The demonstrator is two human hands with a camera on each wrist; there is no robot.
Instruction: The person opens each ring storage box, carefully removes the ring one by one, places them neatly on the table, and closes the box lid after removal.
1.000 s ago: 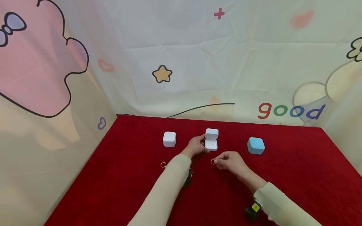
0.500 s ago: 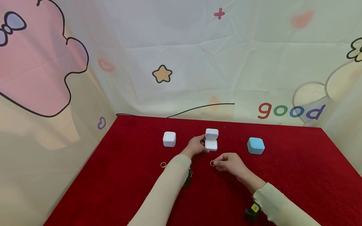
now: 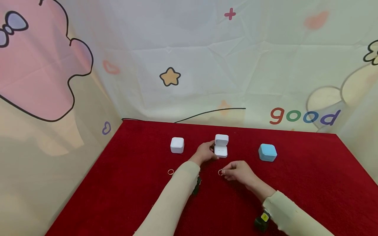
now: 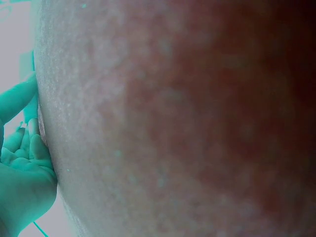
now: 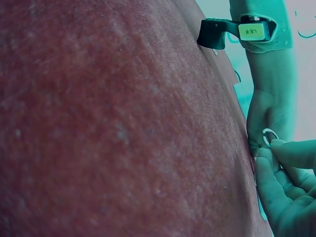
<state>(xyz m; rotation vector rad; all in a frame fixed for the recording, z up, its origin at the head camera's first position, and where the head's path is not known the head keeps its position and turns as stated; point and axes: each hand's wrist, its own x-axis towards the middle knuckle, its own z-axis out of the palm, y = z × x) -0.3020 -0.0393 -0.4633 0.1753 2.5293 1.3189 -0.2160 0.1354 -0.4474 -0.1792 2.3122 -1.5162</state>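
On the red cloth, an open white ring box (image 3: 220,151) stands with its lid raised and its pale lining facing me. My left hand (image 3: 204,152) grips it at its left side, thumb near the front and a finger toward the back. Just in front of the box, my right hand (image 3: 240,171) pinches a ring (image 5: 265,137) between thumb and fingertips. The right wrist view shows the band upright, with a pale, textured outer face. Much of the left wrist view is filled by blurred red cloth.
A second ring (image 3: 168,172) lies on the cloth beside my left sleeve (image 3: 177,193). Farther back are a closed white box (image 3: 177,145) on the left and a closed light blue box (image 3: 267,152) on the right. A printed curtain (image 3: 200,85) hangs behind the table.
My right hand has moved slightly toward me and to the left with the ring. The left hand and the open ring box have stayed in place.
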